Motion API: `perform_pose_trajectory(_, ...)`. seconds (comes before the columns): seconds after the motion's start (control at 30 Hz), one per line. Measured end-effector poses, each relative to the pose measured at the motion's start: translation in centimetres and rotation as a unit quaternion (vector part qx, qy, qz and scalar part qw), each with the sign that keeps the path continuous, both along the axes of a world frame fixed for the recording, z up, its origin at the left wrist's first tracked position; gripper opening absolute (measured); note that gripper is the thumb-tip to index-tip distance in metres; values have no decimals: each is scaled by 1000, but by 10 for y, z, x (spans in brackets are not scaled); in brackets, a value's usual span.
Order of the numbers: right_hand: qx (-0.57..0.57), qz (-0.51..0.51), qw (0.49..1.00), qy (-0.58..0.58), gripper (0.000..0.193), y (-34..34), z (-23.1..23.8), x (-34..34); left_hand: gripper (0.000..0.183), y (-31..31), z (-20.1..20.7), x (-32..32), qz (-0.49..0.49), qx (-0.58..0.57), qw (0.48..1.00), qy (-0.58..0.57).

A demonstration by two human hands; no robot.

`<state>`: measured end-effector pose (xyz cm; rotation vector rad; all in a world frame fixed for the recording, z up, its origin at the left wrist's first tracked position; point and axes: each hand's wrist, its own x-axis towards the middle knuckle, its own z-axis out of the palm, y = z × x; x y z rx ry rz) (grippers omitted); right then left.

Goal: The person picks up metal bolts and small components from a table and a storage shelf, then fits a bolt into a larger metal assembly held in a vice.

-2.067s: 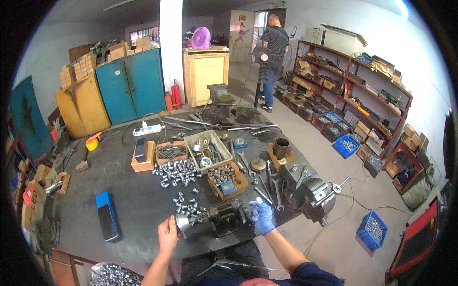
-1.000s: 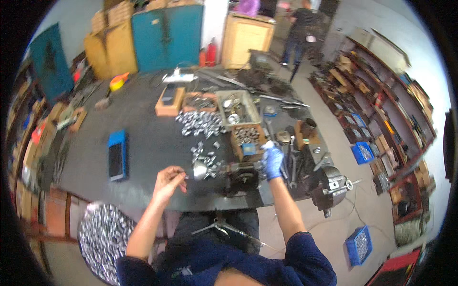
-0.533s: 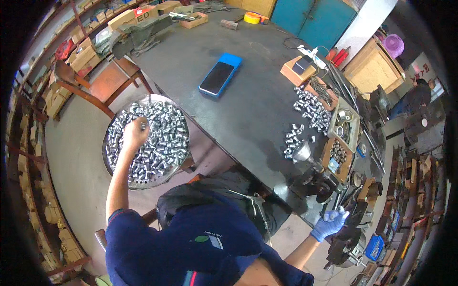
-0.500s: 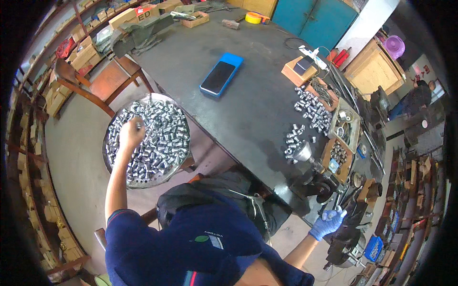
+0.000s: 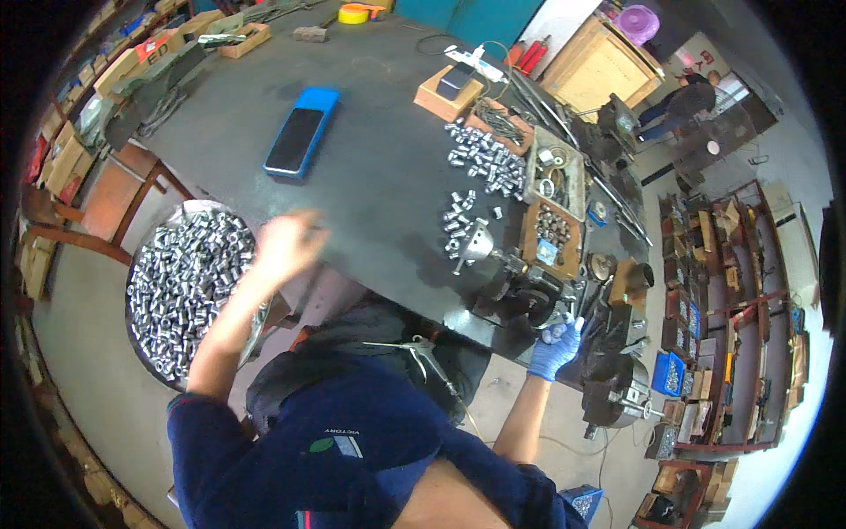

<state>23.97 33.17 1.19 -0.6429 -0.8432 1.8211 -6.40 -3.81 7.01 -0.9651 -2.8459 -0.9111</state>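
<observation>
My bare left hand is over the table's near left edge, beside a round metal tray heaped with small shiny metal fittings. Motion smears its fingers, so I cannot tell whether it holds a fitting. In a blue glove, my right hand has its fingers curled at the dark round wheel of a small bench machine; what they grip, if anything, is hidden. The machine's silver cone-shaped head points left, towards a small group of metal fittings on the table.
A blue-cased phone lies on the dark table. Behind the machine are a larger fitting pile, a wooden box of small parts and a metal tray of rings. A vise stands right. An air gun lies across my lap.
My left hand has left the heap of fittings and moved right to the table edge. My right hand has come up to the machine's wheel. The whole view has turned to the right.
</observation>
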Motion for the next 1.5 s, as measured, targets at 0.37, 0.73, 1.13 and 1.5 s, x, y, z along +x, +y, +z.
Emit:
perform_pose_trajectory(0.37, 2, -56, 998, -12, 34, -3, -9, 0, 22, 208, -53, 19, -274, -19, 962, 5)
perform_pose_trajectory(0.73, -9, -43, 999, 7, 34, -2, -11, 2, 15, 148, -12, 3, -250, 323, 781, -472)
perform_pose_trajectory(1.13, -35, -55, 998, -19, 33, -4, -1, -1, 17, 154, 16, 12, -319, 360, 733, -481)
perform_pose_trajectory(1.5, 65, 52, 996, -16, 44, -1, 87, -3, 19, 149, 18, 19, -374, 358, 828, -214)
